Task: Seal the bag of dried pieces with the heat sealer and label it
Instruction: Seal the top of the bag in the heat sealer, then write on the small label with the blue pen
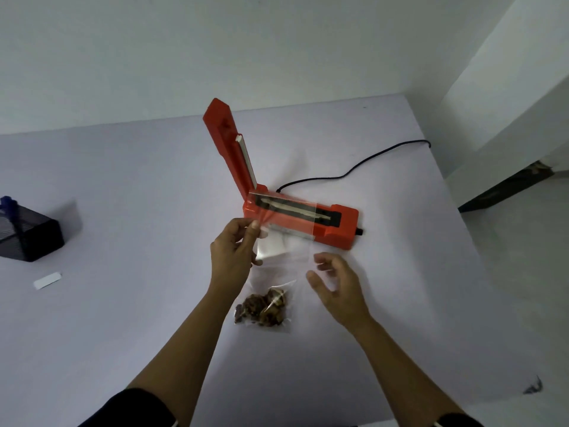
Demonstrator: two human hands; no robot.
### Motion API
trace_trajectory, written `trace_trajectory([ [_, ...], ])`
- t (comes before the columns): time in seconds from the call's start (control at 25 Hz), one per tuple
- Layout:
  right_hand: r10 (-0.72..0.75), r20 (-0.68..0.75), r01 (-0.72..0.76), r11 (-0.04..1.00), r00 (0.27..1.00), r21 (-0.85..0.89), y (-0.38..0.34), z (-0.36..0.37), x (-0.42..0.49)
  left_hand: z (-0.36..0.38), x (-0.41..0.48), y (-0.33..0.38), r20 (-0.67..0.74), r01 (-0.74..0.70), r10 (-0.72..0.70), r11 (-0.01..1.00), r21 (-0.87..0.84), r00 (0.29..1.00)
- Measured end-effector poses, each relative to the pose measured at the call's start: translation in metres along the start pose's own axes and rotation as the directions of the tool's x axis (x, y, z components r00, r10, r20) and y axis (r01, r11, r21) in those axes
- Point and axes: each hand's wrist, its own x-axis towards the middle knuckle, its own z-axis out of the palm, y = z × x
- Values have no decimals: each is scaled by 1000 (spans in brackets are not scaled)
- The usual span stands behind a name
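Note:
A clear plastic bag lies on the white table, with brown dried pieces gathered at its near end. Its open top reaches over the sealing strip of the red heat sealer, whose arm stands raised. My left hand pinches the bag's upper left corner. Just beside the bag's right edge hovers my right hand, fingers spread and holding nothing. A small white label lies on the table far to the left.
A black mesh holder with a blue pen stands at the left edge. The sealer's black cord trails off to the back right. The table's right edge drops to the floor.

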Motion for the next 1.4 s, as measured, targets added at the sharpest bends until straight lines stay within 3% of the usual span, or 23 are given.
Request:
trace_trajectory([
  [0.04,60,149,-64,998,987,23,2,10,-3,-3,-2,0,1,4,-4,1000,3,1000],
  [0.12,89,274,-101,994,958,32,2,24,-1,-9,-5,-1,-2,9,-9,1000,-2,1000],
  [0.64,92,430,-46,992,898,-116,-31,143,-15,-133,-2,-55,-229,105,-103,995,-5,968],
  [0.92,149,340,-92,980,929,-178,-53,210,-23,-190,50,-94,-131,213,-193,964,160,972],
  [1.04,165,251,-106,967,954,-229,-53,220,-29,-196,64,-107,-59,172,-162,904,392,985],
  [1.16,171,165,-129,963,971,-237,-49,219,-33,-197,71,-120,-13,155,-168,872,465,986],
  [1.4,159,187,-70,909,969,-411,-52,217,-37,-195,78,-123,8,92,-132,734,673,991],
])
